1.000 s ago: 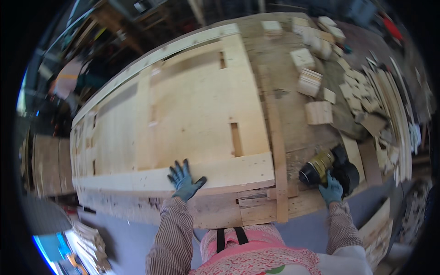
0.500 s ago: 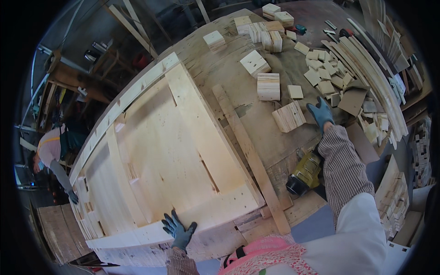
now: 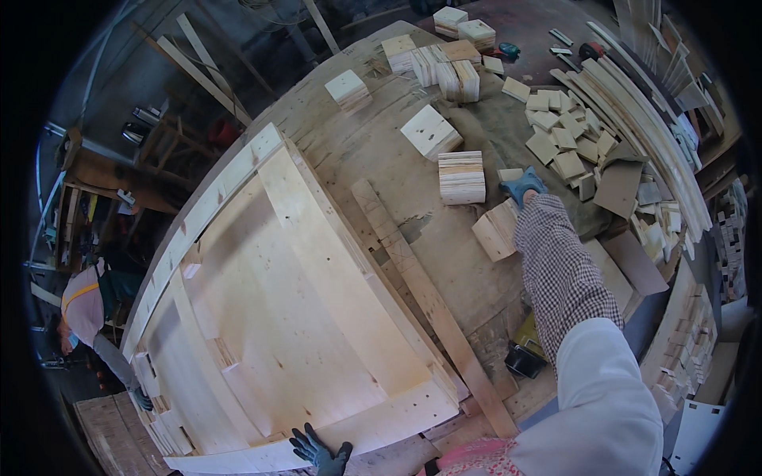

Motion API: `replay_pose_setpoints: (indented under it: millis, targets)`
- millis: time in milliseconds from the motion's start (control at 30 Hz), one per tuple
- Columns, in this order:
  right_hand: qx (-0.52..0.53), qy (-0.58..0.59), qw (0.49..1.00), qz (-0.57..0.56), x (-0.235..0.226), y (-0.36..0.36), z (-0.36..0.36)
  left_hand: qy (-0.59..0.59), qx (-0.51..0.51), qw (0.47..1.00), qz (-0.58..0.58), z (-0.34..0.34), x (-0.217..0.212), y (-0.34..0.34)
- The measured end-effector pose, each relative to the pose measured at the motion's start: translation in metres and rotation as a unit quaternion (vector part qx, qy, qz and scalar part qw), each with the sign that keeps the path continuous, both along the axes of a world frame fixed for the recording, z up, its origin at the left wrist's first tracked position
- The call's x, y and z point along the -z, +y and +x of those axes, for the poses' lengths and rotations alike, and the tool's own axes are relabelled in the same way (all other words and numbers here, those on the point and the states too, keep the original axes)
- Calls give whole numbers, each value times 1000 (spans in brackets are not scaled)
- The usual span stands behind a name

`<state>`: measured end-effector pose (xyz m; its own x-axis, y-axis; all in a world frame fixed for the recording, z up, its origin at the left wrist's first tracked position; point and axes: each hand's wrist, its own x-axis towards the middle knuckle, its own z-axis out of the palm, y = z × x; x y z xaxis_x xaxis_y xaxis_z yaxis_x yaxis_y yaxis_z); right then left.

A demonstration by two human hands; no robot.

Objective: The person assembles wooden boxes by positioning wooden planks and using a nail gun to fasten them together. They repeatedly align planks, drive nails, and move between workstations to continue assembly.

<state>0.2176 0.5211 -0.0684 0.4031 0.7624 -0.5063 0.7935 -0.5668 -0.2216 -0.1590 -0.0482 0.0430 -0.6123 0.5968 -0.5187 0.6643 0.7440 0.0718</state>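
Note:
My left hand (image 3: 320,452), in a blue-grey work glove, lies with spread fingers on the near rail of a large pale wooden panel frame (image 3: 317,270). My right hand (image 3: 524,186), gloved the same, reaches out over the worktable. Its fingers are apart at the edge of a small square wood piece (image 3: 509,174), partly covered by the glove; whether they touch it I cannot tell. Just below is a thick laminated wood block (image 3: 497,230). Another striped block (image 3: 462,178) stands to the left. A yellow-and-black power tool (image 3: 525,357) lies under my right forearm.
More wood blocks (image 3: 429,132) stand on the far tabletop. A heap of small square pieces (image 3: 567,135) and long thin strips (image 3: 647,135) lie at right, beside a cardboard flap (image 3: 619,188). A loose board (image 3: 429,305) runs along the frame. At left another person (image 3: 86,297) bends over the frame.
My right hand has moved left and slightly downward to the small square piece, its forearm now covering more of the power tool. My left hand stays on the rail. The view has shifted.

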Motion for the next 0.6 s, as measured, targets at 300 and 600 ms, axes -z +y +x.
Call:
replay_pose_setpoints:
  millis: [300,600]
  targets:
    - [-34,347,852,390,-18,-24,-44,-33,5,999,19,-9,2,1]
    - [-621,188,709,275,-134,-119,-237,-26,-6,1000,10,-8,4,-10]
